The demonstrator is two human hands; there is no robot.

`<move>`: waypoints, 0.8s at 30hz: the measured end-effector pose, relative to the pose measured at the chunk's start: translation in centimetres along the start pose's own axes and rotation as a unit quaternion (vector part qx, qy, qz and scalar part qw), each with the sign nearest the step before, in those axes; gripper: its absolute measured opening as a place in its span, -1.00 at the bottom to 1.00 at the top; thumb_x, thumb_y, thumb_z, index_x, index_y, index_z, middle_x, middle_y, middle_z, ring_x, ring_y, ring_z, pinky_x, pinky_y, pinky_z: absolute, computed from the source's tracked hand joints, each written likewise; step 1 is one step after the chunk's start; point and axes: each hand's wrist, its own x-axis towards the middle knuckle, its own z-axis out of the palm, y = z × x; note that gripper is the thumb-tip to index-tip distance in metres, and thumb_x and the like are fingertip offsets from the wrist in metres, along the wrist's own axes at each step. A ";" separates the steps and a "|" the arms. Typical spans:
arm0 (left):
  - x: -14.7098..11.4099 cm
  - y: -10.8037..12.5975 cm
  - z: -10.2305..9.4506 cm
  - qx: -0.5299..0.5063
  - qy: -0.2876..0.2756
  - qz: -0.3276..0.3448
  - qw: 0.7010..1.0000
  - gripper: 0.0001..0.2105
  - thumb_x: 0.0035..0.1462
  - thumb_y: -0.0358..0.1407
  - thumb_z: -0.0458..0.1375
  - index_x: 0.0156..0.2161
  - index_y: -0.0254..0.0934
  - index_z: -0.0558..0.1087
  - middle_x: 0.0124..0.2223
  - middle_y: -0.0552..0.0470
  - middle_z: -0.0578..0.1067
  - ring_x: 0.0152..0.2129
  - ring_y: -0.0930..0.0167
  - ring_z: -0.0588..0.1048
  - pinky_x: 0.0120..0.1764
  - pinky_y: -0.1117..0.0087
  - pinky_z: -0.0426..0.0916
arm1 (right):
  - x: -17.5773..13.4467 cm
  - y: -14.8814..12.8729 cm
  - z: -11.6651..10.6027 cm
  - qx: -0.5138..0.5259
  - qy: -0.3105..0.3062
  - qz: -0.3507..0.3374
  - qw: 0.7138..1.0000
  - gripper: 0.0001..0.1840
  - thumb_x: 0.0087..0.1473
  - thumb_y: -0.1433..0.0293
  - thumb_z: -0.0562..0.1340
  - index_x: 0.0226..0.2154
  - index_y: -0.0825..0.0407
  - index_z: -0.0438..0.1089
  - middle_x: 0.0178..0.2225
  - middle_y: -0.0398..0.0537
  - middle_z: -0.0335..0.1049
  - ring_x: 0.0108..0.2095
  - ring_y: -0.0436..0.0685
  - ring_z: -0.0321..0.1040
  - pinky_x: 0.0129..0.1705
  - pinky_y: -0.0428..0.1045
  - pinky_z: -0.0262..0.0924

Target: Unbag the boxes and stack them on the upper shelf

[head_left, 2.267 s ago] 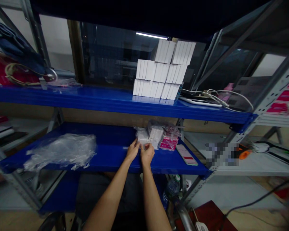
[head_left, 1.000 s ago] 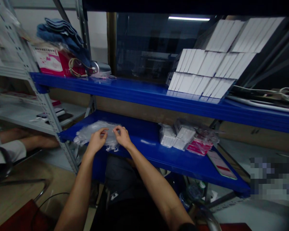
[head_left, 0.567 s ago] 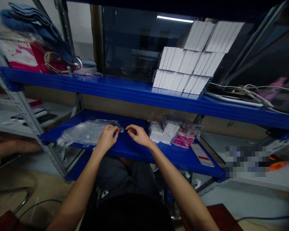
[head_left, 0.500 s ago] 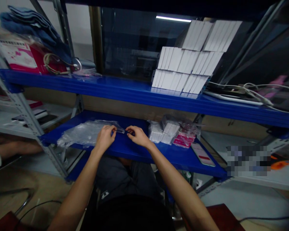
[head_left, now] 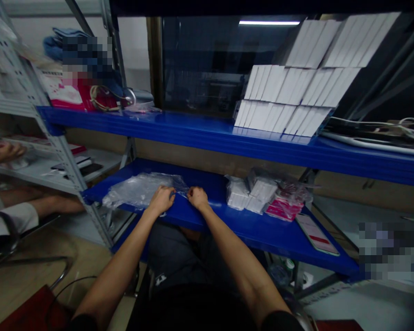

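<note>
Clear plastic bags [head_left: 134,189] lie in a loose, crumpled pile on the left of the blue shelf [head_left: 196,221] before me. My left hand [head_left: 163,199] is at the right end of the pile, its fingers closed on a plastic bag. Just to its right, my right hand [head_left: 198,196] has its fingers curled together at the edge of the same thin film, which stretches between the hands. The exact fingertip contact is hard to see. Right of my hands are small white boxes [head_left: 237,193] wrapped in clear plastic.
A pink packet [head_left: 285,208] in plastic and a phone [head_left: 318,234] lie on the right of the shelf. Stacked white boxes [head_left: 283,87] stand on the upper blue shelf [head_left: 193,131]. At far left, another person's hand [head_left: 3,152] shows beside a grey rack.
My right hand has moved in to the plastic film and its fingers have closed. The view has shifted left, and another person's hand has come into sight at the left.
</note>
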 end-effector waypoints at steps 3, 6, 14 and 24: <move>-0.6 -0.3 0.0 -0.011 0.009 -0.004 1.000 -0.81 0.15 -0.35 0.19 -0.15 -0.19 0.58 -0.06 -0.17 0.63 0.06 0.15 0.51 0.29 0.11 0.19 | -0.3 -0.1 -0.1 -0.002 -0.015 -0.027 1.000 -0.61 0.17 0.49 0.23 0.05 -0.04 0.45 0.01 0.06 0.50 -0.04 0.16 0.48 -0.03 -0.02 0.27; -0.9 -0.5 0.0 -0.012 0.020 0.010 1.000 -0.83 0.14 -0.35 0.18 -0.19 -0.19 0.60 -0.07 -0.15 0.63 0.07 0.15 0.50 0.34 0.05 0.11 | -1.0 -0.3 -1.0 -0.009 -0.029 -0.063 0.998 -0.37 0.04 0.58 0.28 0.15 -0.13 0.39 0.12 0.03 0.41 -0.02 0.16 0.47 -0.01 -0.04 0.25; -1.0 -0.2 0.4 0.015 0.012 0.057 0.998 -0.77 0.20 -0.37 0.10 -0.19 -0.18 0.63 -0.07 -0.11 0.65 0.13 0.19 0.47 0.40 -0.02 -0.08 | -2.4 1.0 -4.0 0.044 -0.021 -0.185 0.982 -0.48 0.06 0.63 0.15 0.02 -0.08 0.47 0.03 -0.04 0.46 0.00 0.12 0.44 0.05 -0.04 0.23; -1.0 1.1 -0.3 0.055 0.004 0.071 0.996 -0.64 0.14 -0.56 0.03 -0.13 -0.32 0.65 -0.06 -0.26 0.62 0.18 0.10 0.43 0.23 0.08 0.29 | -5.1 2.1 -6.6 -0.086 0.016 -0.064 0.994 -0.67 0.23 0.46 0.12 -0.17 -0.02 0.62 -0.13 0.10 0.59 -0.09 0.22 0.50 -0.04 0.02 0.23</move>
